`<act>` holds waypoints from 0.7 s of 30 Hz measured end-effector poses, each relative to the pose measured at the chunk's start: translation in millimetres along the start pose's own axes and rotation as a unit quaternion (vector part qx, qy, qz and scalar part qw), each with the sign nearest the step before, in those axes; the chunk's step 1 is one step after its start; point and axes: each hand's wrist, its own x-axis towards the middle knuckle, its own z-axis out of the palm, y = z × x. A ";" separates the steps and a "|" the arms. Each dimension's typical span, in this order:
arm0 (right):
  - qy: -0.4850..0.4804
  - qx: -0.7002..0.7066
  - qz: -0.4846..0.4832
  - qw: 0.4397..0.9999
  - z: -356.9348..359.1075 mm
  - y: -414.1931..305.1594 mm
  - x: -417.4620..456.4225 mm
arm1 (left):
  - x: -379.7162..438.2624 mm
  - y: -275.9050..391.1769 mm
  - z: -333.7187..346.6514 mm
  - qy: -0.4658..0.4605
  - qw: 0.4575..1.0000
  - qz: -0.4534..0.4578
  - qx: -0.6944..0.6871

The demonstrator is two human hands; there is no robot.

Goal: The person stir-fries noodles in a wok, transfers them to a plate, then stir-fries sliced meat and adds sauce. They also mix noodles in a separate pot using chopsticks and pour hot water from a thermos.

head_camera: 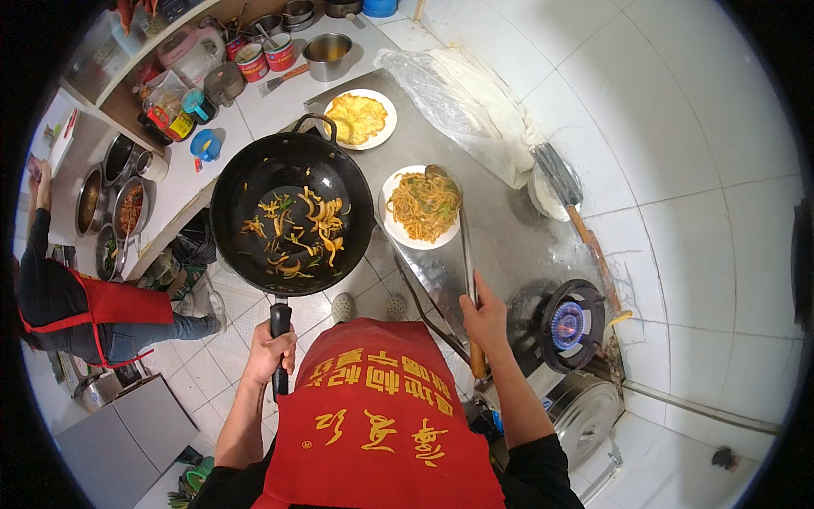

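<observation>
My left hand grips the black handle of a wok, which is held up off the stove beside the metal worktop. Strips of cooked food lie scattered over the wok's bottom, some pale and some green. In my right hand is a long-handled metal ladle with a wooden grip. Its bowl rests at the upper right of a heap of sauced noodles on a white plate. The noodles hide part of that plate.
A gas burner with a blue flame is lit at the right. Behind the noodles sits a plate of fried egg. A cleaver-like tool lies across a bowl. Another person in a red apron stands at the left.
</observation>
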 end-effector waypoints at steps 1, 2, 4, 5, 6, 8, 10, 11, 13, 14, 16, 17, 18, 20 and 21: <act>0.002 -0.001 -0.002 1.000 -0.4 -2.9 -0.3 | -0.3 0.6 0.8 0.001 1.000 0.000 0.001; 0.005 -0.002 -0.004 1.000 -0.2 -4.8 -0.3 | -1.0 1.6 2.2 0.002 1.000 -0.001 0.001; 0.017 -0.047 -0.038 0.998 1.0 -3.6 0.0 | -0.8 2.4 3.5 -0.001 1.000 -0.005 0.005; 0.023 -0.069 -0.055 0.996 1.6 -3.5 0.0 | -0.4 2.3 3.0 -0.003 1.000 -0.008 0.008; 0.024 -0.060 -0.043 0.997 1.7 -8.4 0.0 | 0.0 1.8 2.0 -0.004 1.000 -0.011 0.010; 0.027 -0.042 -0.020 0.999 -0.3 -20.9 -1.6 | 1.0 -0.3 0.6 -0.014 1.000 -0.013 0.008; 0.023 -0.040 -0.013 0.999 -2.1 -24.2 -3.1 | 0.2 -1.3 -0.2 -0.020 1.000 -0.015 0.006; 0.020 -0.039 -0.010 0.999 -2.2 -24.9 -4.2 | -0.6 -1.3 -0.5 -0.022 1.000 -0.015 0.006; 0.037 -0.042 -0.020 0.998 -0.7 -25.4 -6.0 | 0.1 1.1 -0.2 -0.028 0.999 -0.020 0.001; 0.045 -0.044 -0.025 0.998 0.4 -25.4 -6.7 | 0.4 3.8 0.5 -0.032 0.999 -0.025 -0.002; 0.044 -0.057 -0.048 0.996 3.2 -21.4 -7.1 | -0.3 6.3 -1.6 -0.039 0.999 -0.033 -0.001; 0.044 -0.063 -0.060 0.995 4.0 -20.5 -7.9 | 0.2 6.2 -3.5 -0.042 0.999 -0.034 0.003; 0.041 -0.038 -0.031 0.998 4.1 -21.0 -8.8 | 1.1 5.5 -4.8 -0.045 0.998 -0.034 0.004; 0.036 0.013 0.026 0.999 4.5 -22.5 -11.0 | 3.5 7.5 -6.6 -0.063 0.997 -0.030 0.016; 0.023 0.083 0.060 0.994 1.6 -31.3 -12.2 | 4.0 7.9 -7.9 -0.071 0.997 -0.029 0.021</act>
